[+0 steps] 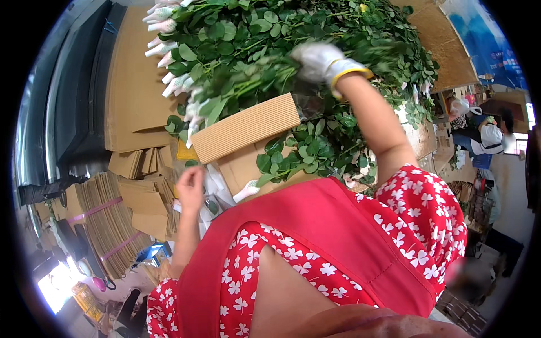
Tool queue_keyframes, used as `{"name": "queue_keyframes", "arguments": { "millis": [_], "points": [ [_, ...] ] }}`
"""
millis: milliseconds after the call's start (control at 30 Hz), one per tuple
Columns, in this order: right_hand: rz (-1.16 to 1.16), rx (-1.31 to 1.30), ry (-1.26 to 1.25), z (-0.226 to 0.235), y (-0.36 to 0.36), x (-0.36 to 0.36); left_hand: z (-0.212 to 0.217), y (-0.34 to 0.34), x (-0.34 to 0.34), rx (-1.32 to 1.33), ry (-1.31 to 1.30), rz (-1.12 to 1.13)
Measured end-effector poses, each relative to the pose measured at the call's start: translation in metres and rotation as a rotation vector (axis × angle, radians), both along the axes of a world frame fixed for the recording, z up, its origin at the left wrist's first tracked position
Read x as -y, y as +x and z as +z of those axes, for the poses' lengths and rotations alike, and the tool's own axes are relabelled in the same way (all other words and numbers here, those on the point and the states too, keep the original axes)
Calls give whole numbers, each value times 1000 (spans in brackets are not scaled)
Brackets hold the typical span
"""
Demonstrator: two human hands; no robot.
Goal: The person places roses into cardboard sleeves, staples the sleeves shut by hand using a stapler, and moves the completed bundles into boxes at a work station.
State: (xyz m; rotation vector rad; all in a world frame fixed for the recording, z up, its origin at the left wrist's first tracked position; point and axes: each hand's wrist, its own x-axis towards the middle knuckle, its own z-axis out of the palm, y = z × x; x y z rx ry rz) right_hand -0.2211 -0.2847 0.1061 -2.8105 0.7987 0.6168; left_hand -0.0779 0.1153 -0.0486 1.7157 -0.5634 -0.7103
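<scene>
My right hand (320,61), in a white glove with a yellow cuff, is closed on leafy rose stems (256,79); hand and leaves are smeared by motion. They lie over a large heap of roses (225,31), whose heads in white foam net sleeves (167,49) line the left side. My bare left hand (190,185) has its fingers curled together, near the lower left corner of a strip of corrugated cardboard (248,128); I cannot make out anything in it. Close to my red apron, another netted rose head (246,191) lies on flat cardboard with leafy stems beside it.
Flat cardboard sheets (132,84) lie to the left, beside long dark panels (84,84). Below them stand bundled cardboard pieces (104,217) with pink straps. A blue printed sheet (487,42) hangs at the far right. Another person (489,135) is in the background at right.
</scene>
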Motion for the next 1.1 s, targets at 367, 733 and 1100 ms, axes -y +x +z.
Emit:
{"name": "queue_keyframes", "arguments": {
  "millis": [367,733,1100],
  "points": [
    [131,580,-647,173,-24,-3,73,60,103,13,-128,-64],
    [-199,195,-394,14,60,9,65,111,211,-943,-760,-128],
    [-119,643,-236,29,40,-18,56,98,205,-962,-714,-208]
  ]
}}
